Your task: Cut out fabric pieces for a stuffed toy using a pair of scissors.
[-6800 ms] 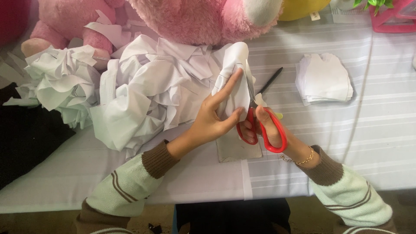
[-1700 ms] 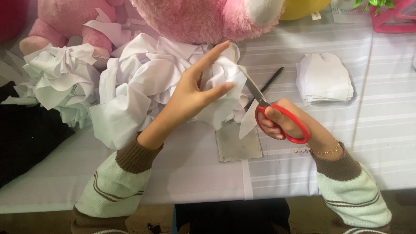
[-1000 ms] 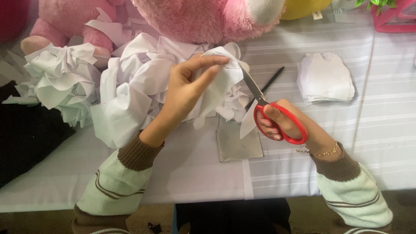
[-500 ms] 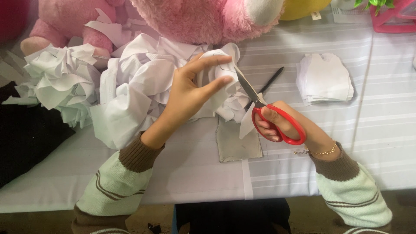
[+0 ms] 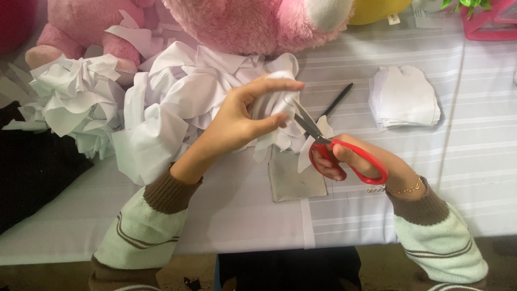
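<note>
Hands first: the left hand [image 5: 237, 116] pinches a white fabric piece [image 5: 272, 108] at its two o'clock; the right hand [image 5: 361, 164] grips red-handled scissors [image 5: 328, 148], blades touching that fabric at ten o'clock. Cut white pieces [image 5: 404, 97] are stacked on the counter [image 5: 242, 215] at one o'clock.

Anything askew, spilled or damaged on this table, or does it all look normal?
Nothing looks damaged or spilled. The left hand holds white fabric up to the red-handled scissors in the right hand. The crumpled white scraps at left sprawl loosely, while the cut pieces at right sit neatly stacked.
</note>
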